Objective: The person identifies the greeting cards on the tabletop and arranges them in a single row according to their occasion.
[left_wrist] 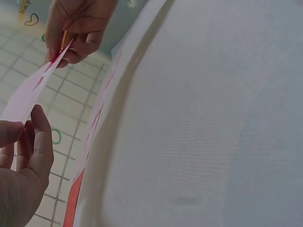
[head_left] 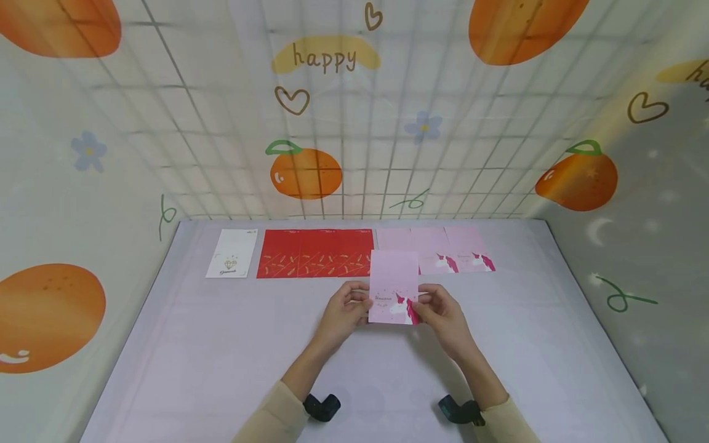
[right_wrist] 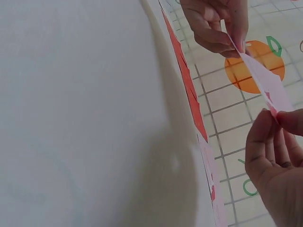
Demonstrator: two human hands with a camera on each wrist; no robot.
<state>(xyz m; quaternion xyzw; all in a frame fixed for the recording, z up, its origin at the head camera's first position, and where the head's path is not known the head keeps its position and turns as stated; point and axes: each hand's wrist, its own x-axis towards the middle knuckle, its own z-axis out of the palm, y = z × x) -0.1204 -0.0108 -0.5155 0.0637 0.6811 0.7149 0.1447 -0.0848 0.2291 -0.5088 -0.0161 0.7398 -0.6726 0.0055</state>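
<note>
Between both hands a pink unicorn card (head_left: 392, 277) is held upright above the table, its printed side toward the head camera. My left hand (head_left: 350, 306) pinches its left edge between thumb and fingers. At the lower right edge, my right hand (head_left: 443, 317) grips it beside the unicorn's mane. Both wrist views show the card almost edge-on: the left wrist view has the left hand (left_wrist: 28, 165) at its near end, and the right wrist view has the right hand (right_wrist: 279, 146) there. Behind it, the card partly covers a row of pink cards (head_left: 432, 246) lying on the table.
Left of the pink row lie several overlapping red cards (head_left: 316, 253) with gold print. A white card (head_left: 232, 253) with a diamond drawing lies at the far left. The pale table (head_left: 221, 363) meets a printed cloth wall (head_left: 388, 184) at its back edge.
</note>
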